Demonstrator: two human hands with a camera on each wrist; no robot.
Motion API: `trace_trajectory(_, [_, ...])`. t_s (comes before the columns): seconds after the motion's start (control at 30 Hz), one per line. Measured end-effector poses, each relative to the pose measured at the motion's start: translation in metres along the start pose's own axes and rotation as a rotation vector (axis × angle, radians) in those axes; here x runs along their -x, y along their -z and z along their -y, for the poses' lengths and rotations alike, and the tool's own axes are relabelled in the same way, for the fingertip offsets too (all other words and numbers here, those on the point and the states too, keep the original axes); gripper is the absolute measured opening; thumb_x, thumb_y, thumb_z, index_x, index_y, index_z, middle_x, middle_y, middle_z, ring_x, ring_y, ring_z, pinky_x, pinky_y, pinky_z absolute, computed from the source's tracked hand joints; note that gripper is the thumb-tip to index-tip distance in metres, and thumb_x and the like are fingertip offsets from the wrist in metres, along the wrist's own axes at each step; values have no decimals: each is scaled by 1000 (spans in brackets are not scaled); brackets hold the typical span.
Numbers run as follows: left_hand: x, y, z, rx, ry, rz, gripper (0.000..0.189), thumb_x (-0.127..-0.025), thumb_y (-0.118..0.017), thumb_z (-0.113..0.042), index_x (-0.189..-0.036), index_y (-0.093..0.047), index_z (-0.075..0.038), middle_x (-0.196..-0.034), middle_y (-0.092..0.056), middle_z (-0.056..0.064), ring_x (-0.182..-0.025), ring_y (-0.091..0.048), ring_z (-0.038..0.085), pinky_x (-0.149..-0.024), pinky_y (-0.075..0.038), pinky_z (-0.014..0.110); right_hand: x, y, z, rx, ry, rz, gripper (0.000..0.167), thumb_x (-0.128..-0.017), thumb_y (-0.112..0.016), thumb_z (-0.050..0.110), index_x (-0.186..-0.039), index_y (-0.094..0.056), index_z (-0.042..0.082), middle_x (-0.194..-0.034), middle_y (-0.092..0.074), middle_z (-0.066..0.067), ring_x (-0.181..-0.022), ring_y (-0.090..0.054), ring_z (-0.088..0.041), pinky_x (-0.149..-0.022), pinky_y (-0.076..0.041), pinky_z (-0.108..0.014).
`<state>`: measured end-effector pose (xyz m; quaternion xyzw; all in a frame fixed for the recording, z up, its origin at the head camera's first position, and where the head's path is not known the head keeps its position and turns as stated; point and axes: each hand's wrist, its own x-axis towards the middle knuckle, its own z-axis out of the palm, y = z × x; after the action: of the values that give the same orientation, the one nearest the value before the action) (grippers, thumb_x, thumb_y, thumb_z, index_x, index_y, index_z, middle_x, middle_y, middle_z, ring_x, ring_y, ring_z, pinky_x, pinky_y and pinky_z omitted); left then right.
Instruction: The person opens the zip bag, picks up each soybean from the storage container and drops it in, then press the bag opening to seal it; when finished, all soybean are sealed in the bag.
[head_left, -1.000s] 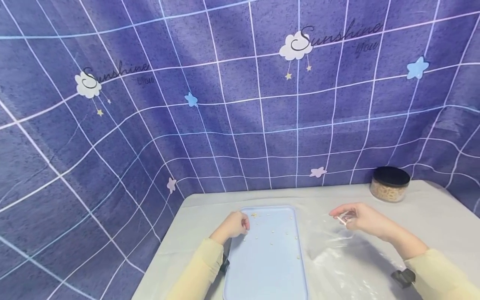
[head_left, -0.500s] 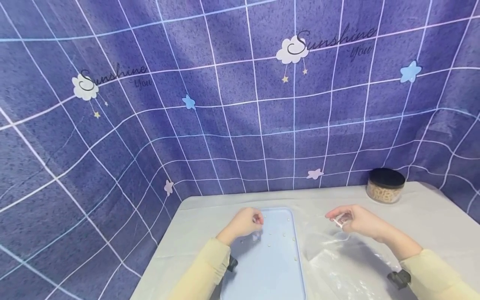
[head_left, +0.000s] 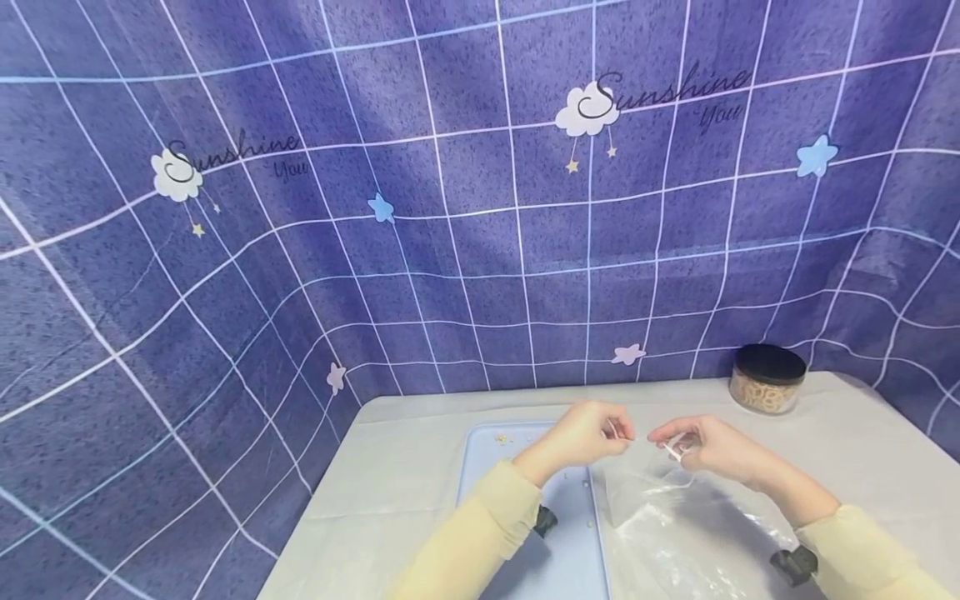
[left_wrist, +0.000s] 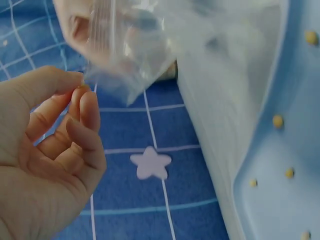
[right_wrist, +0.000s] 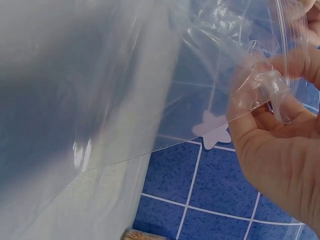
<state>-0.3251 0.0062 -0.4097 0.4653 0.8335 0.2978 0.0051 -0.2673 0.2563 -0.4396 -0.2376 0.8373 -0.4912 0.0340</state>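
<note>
My right hand (head_left: 716, 450) holds a clear plastic zip bag (head_left: 660, 521) by its top edge, fingers and thumb curled round the film. The bag hangs down over the table to the right of the tray. Beside its mouth is my left hand (head_left: 588, 433), thumb and forefinger pinching a small yellow bean (left_wrist: 83, 86), mostly hidden by the fingertips. In the left wrist view the bag's zip strip (left_wrist: 107, 35) lies just past those fingertips. Below the left forearm is a light blue tray (head_left: 480, 467), with several loose yellow beans (left_wrist: 278, 121) scattered on it.
A clear jar (head_left: 767, 387) with a black lid, filled with pale ring-shaped pieces, stands at the back right of the table (head_left: 405, 450). Behind the table hangs a blue gridded curtain (head_left: 480, 275). Dark wrist cameras (head_left: 795, 565) sit under both forearms.
My left hand has moved right, from over the tray's left side, across it to the bag's mouth. The right hand has stayed nearly in place with the bag.
</note>
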Motion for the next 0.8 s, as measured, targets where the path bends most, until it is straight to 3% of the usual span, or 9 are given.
trace_trajectory(0.2, [-12, -20, -10, -207, -72, 38, 9, -85, -77, -8, -90, -75, -15, -82, -72, -11, -69, -54, -10, -67, -43, 5, 0, -3, 2, 2, -1, -2, 52, -69, -63, -8, -122, -65, -12, -110, -70, -20, -91, -64, -23, -75, -54, -29])
trace_trajectory(0.4, [-12, -35, -15, -355, -44, 99, 12, -84, -79, -12, -88, -78, -23, -80, -69, -19, -71, -52, -11, -65, -40, 5, 1, -7, 1, 10, 17, -6, 52, -69, -63, -4, -121, -66, -10, -111, -71, -15, -91, -63, -25, -74, -53, -30])
trace_trajectory(0.47, [-10, -37, -13, -338, -39, 99, 12, -84, -79, -12, -90, -79, -22, -81, -70, -18, -70, -52, -11, -65, -40, 5, 2, -8, 0, 12, 14, -8, 53, -69, -62, -3, -121, -66, -9, -111, -71, -15, -92, -63, -25, -74, -52, -30])
trace_trajectory(0.6, [-8, -31, -3, -197, -30, 43, 10, -87, -78, -12, -97, -79, -15, -87, -74, -11, -73, -54, -9, -68, -43, 5, 2, -9, -1, 0, 0, -7, 54, -69, -62, -6, -122, -64, -11, -110, -70, -16, -90, -63, -23, -73, -53, -30])
trace_trajectory(0.8, [2, 3, 26, 21, 72, -114, 11, -88, -78, -7, -100, -77, -8, -89, -74, -1, -75, -59, -4, -72, -49, 12, 1, -6, 0, 24, -5, -10, 54, -69, -62, -10, -122, -65, -10, -111, -69, -21, -90, -64, -18, -74, -54, -27])
